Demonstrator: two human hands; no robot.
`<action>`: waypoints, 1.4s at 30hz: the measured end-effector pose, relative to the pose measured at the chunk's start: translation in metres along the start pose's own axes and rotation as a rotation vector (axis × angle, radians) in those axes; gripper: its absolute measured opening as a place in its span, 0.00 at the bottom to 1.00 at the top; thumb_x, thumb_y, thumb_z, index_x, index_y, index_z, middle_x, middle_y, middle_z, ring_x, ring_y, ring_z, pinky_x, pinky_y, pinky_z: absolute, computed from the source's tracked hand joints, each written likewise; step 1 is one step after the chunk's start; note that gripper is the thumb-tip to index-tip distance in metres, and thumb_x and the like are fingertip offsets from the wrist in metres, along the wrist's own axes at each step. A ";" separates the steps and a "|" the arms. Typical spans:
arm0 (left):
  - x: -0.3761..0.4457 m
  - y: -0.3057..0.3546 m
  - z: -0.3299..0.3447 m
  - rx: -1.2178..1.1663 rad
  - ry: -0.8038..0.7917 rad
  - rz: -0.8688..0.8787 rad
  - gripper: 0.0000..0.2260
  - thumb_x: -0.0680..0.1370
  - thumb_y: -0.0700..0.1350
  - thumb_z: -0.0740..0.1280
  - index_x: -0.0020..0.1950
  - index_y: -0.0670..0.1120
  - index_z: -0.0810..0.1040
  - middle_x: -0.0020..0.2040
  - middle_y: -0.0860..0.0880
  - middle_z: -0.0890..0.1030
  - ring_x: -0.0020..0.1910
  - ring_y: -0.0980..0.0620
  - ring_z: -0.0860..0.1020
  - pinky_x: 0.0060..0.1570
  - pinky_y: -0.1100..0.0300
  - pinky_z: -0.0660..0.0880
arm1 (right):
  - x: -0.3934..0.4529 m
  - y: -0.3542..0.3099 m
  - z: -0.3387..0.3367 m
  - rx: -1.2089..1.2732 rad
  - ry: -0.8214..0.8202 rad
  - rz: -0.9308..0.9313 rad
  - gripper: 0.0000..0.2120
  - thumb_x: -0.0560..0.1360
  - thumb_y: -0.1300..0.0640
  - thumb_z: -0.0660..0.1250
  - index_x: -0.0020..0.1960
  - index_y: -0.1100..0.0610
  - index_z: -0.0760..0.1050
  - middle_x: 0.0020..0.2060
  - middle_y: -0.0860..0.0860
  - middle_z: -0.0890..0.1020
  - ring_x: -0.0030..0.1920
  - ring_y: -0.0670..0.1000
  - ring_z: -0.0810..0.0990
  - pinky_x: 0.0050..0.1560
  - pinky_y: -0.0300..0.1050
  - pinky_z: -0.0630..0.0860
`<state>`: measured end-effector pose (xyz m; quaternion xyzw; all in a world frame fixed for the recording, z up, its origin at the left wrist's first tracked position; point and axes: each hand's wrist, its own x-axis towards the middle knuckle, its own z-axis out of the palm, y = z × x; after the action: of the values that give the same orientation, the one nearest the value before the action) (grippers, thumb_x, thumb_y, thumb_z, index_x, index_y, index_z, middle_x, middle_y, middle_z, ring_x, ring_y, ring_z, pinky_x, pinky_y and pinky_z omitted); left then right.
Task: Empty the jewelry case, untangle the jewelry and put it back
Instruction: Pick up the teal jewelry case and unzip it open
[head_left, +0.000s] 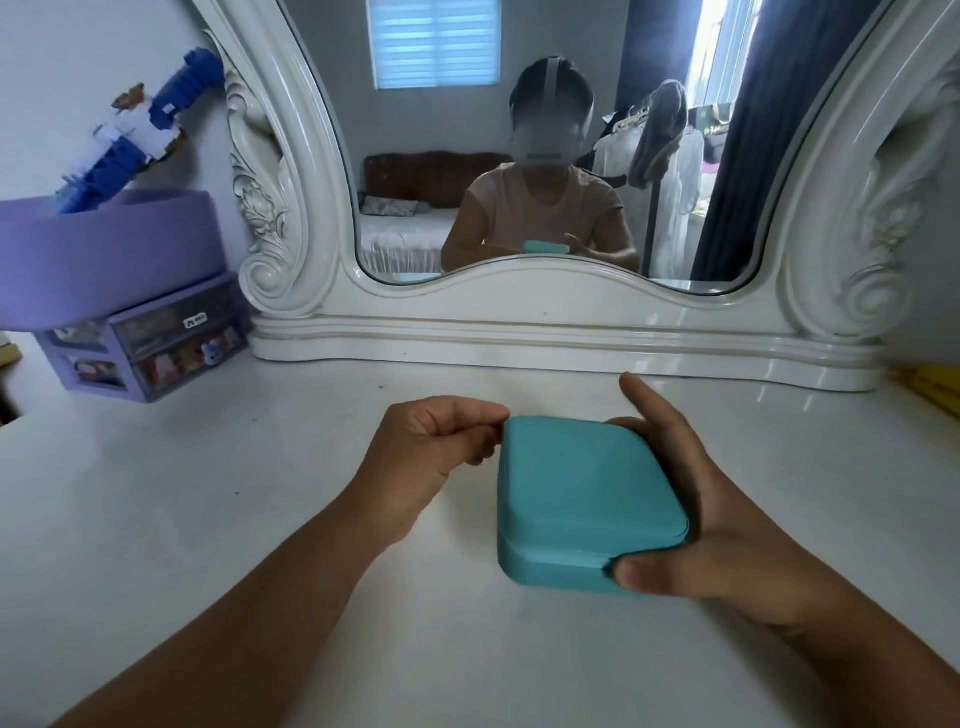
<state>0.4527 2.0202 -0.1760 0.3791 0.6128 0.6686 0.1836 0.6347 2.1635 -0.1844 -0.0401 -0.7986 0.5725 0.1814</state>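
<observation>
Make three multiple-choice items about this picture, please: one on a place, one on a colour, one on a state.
1. Where does the purple drawer unit stand?
A. far left of the table
B. on the case
C. under the right hand

2. What colour is the jewelry case?
A. red
B. teal
C. black

3. In what state is the jewelry case?
A. lid shut
B. lid wide open
C. upside down, emptied

Answers:
1 A: it stands left of the mirror frame.
2 B: all its lid and base are teal.
3 A: the lid lies flat on the base; the right hand holds its side and the left hand pinches at its far left corner.
</observation>
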 end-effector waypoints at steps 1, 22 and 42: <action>-0.001 0.002 0.000 -0.011 0.026 -0.001 0.13 0.72 0.29 0.66 0.41 0.47 0.82 0.36 0.50 0.85 0.36 0.55 0.81 0.38 0.65 0.77 | 0.001 0.000 0.000 -0.002 0.047 0.001 0.55 0.49 0.54 0.78 0.68 0.29 0.54 0.56 0.38 0.72 0.60 0.41 0.74 0.60 0.38 0.73; -0.016 0.009 0.026 0.125 0.123 0.093 0.05 0.69 0.45 0.74 0.39 0.49 0.79 0.38 0.53 0.81 0.37 0.58 0.77 0.37 0.69 0.73 | 0.010 0.007 0.011 -0.249 0.359 -0.023 0.56 0.50 0.44 0.77 0.70 0.32 0.50 0.65 0.42 0.66 0.65 0.42 0.68 0.61 0.34 0.69; -0.004 -0.013 0.036 -0.622 0.095 -0.448 0.21 0.74 0.48 0.66 0.66 0.45 0.69 0.59 0.42 0.80 0.56 0.44 0.80 0.42 0.53 0.81 | 0.013 0.010 0.029 -1.081 0.463 -0.363 0.18 0.65 0.39 0.64 0.32 0.54 0.73 0.28 0.47 0.75 0.31 0.51 0.72 0.33 0.41 0.66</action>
<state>0.4791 2.0443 -0.1909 0.1308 0.4559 0.7828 0.4028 0.6113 2.1449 -0.1984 -0.1131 -0.9098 0.0228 0.3987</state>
